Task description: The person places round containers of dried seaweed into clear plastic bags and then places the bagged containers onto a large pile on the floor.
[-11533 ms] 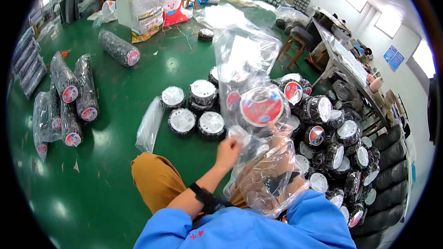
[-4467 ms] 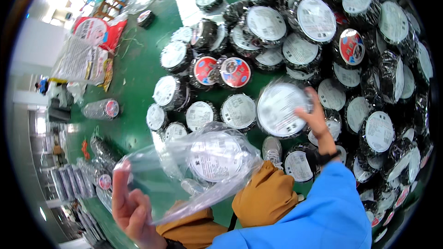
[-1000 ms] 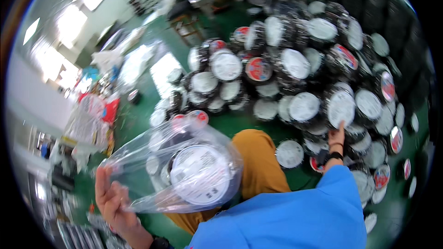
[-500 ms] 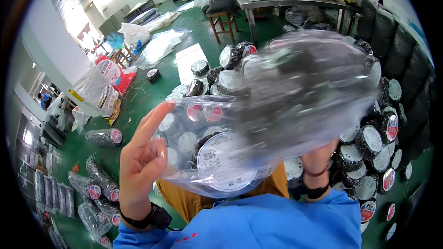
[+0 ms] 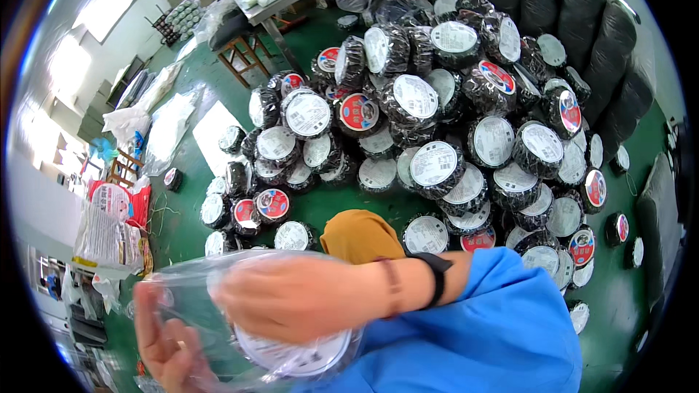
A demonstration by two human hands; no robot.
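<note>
Low over the green floor (image 5: 320, 207), beside the heap of wrapped rolls (image 5: 437, 164): left hand (image 5: 171, 346) gripping the clear bag (image 5: 218, 284) open, right hand (image 5: 291, 295) curled around a roll (image 5: 295, 353) inside.

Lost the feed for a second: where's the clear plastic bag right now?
In the head view it is low on the left: the clear plastic bag is held between the left hand and right hand, with a labelled roll inside, below the yellow knee.

Clear plastic bag (image 5: 218, 306) holding a round white-labelled roll (image 5: 295, 349) came down from face height; right hand (image 5: 291, 298) crossed onto it.
</note>
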